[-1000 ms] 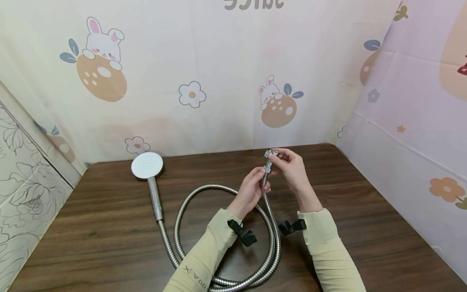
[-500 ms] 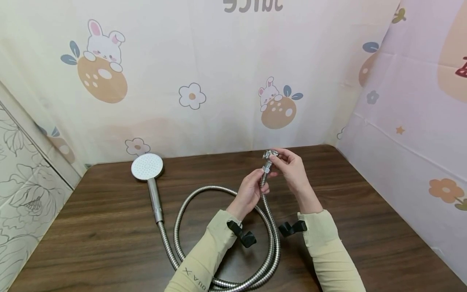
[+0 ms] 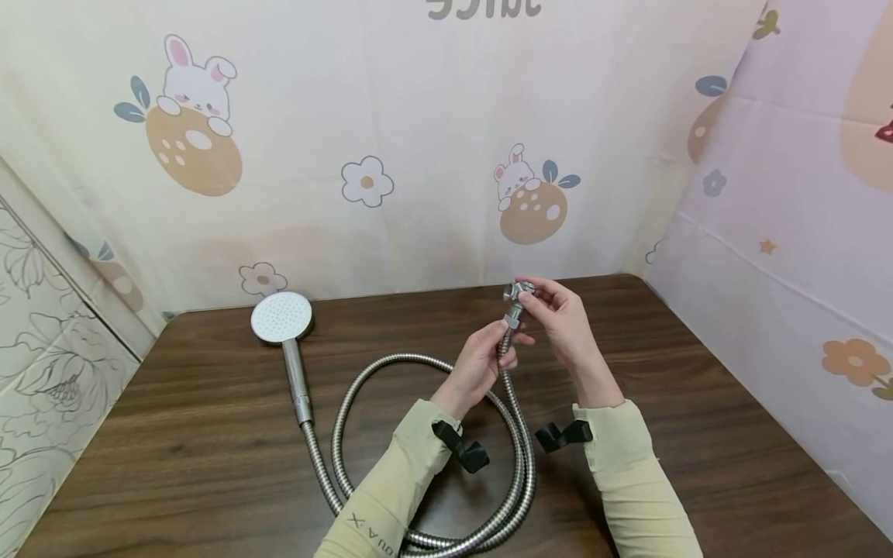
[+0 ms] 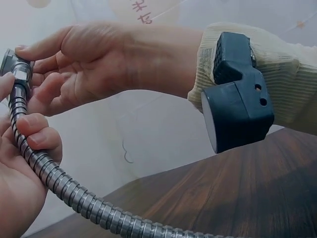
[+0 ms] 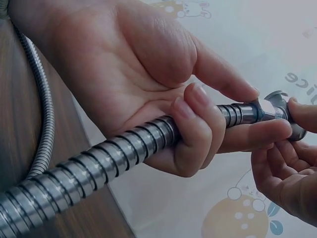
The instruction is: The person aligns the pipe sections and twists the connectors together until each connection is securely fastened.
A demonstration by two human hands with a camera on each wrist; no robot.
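Left hand grips the metal hose, right hand pinches the chrome fitting near the far edge of the tabletop; shower head by the far-left corner, "X" on the left sleeve!

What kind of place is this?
Probably an indoor corner set up for handwork, rather than a real bathroom: there's a brown table, a bunny curtain behind it, and a shower hose looped on top.

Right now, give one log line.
left grip: ribbed silver metal hose; right grip: silver metal fitting; round white showerhead: on brown wood-grain table
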